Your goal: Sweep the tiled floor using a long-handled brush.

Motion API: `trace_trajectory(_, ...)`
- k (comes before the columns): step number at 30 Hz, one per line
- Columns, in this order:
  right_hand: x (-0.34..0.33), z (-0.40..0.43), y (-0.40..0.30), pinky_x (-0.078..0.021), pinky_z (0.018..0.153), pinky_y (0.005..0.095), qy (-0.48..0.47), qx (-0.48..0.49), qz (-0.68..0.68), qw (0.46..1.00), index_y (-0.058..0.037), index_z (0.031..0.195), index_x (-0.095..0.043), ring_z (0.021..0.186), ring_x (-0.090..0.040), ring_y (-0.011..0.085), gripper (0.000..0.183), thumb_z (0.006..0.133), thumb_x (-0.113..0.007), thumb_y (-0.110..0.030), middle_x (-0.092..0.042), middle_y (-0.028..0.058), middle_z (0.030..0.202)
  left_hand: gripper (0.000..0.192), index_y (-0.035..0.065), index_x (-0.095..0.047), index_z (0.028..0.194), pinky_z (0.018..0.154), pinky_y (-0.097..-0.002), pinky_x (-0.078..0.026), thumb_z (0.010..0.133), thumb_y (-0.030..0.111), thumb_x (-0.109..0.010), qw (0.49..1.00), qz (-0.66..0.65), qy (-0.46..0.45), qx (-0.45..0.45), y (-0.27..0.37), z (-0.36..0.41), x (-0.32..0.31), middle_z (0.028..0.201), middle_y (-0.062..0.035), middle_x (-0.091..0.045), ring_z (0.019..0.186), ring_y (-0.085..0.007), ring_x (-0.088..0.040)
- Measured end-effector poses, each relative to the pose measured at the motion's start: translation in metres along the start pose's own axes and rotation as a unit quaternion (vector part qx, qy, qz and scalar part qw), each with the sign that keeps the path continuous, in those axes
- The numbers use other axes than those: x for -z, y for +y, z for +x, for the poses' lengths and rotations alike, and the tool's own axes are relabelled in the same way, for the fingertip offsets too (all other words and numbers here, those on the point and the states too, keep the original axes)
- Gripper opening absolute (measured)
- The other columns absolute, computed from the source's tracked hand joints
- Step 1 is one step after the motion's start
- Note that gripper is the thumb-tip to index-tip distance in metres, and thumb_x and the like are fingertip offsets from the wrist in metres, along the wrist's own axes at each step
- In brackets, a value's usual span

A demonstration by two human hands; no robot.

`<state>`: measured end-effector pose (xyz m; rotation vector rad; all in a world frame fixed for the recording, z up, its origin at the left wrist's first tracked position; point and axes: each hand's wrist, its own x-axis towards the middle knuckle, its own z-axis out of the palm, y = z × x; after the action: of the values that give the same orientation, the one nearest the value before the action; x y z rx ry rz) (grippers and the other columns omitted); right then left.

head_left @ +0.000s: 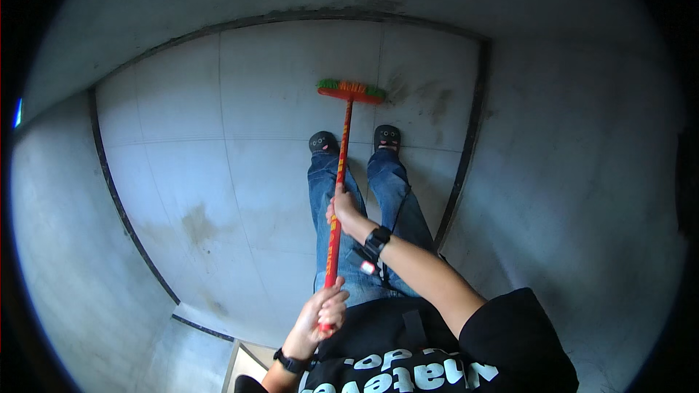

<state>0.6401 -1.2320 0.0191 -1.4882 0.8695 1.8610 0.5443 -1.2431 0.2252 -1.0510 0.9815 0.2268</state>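
Note:
A broom with a red and yellow handle runs from my waist out past my feet. My left hand is closed around the handle's near end. Farther along the same handle, my right hand grips it above my thighs. The broom head, a red block with green and orange bristles, lies on the tiled floor just beyond my shoes, its bristles pointing away from me.
Grey walls enclose the tiled floor, with dark skirting along their base. Brownish smudges mark the tiles right of the broom head; another stain lies at left. A pale door frame stands at lower left.

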Motion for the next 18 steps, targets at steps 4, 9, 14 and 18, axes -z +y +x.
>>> trace_trajectory(4,0.027,-0.038,-0.01,-0.0342,0.033,0.0287,-0.03,-0.017,0.098,0.995,-0.0097,0.066,-0.035,0.034,-0.037,0.0134,0.045,0.083,-0.031,-0.051,-0.035,0.0011,0.045,0.004,0.0102,-0.038,0.089,0.029,-0.0143,-0.02,0.086,0.011,-0.041,0.995,0.1,0.014,0.006,-0.029,-0.013,-0.014,0.053,0.0036,-0.029,0.037,-0.002,-0.025)
trace_trajectory(9,0.136,-0.022,-0.075,-0.0303,0.037,0.0249,-0.041,0.003,0.224,0.974,-0.0113,0.067,-0.038,0.036,-0.033,0.009,0.046,0.08,-0.032,-0.055,-0.032,-0.0025,0.045,0.008,0.0087,-0.037,0.087,0.03,-0.0147,-0.02,0.084,0.01,-0.044,0.968,0.243,-0.019,0.052,-0.051,0.073,-0.044,0.054,0.0046,-0.03,0.039,-0.0016,-0.026)
trace_trajectory(14,0.217,-0.006,-0.122,-0.0287,0.039,0.0214,-0.031,-0.002,0.325,0.945,-0.0077,0.07,-0.041,0.037,-0.032,0.0065,0.045,0.083,-0.033,-0.05,-0.033,-0.0048,0.047,0.007,0.0063,-0.038,0.086,0.032,-0.014,-0.02,0.084,0.009,-0.044,0.946,0.314,-0.03,0.07,-0.064,0.158,-0.058,0.057,0.0048,-0.03,0.041,-0.0012,-0.025)
trace_trajectory(18,0.23,0.008,-0.126,-0.0284,0.036,0.0225,0.056,0.036,0.235,0.97,-0.008,0.073,-0.04,0.036,-0.032,0.0073,0.041,0.084,-0.029,-0.046,-0.033,-0.0024,0.047,0.009,0.006,-0.037,0.084,0.032,-0.0149,-0.019,0.081,0.007,-0.046,0.942,0.333,-0.024,0.04,-0.072,0.18,-0.044,0.056,0.0042,-0.031,0.041,-0.0017,-0.026)
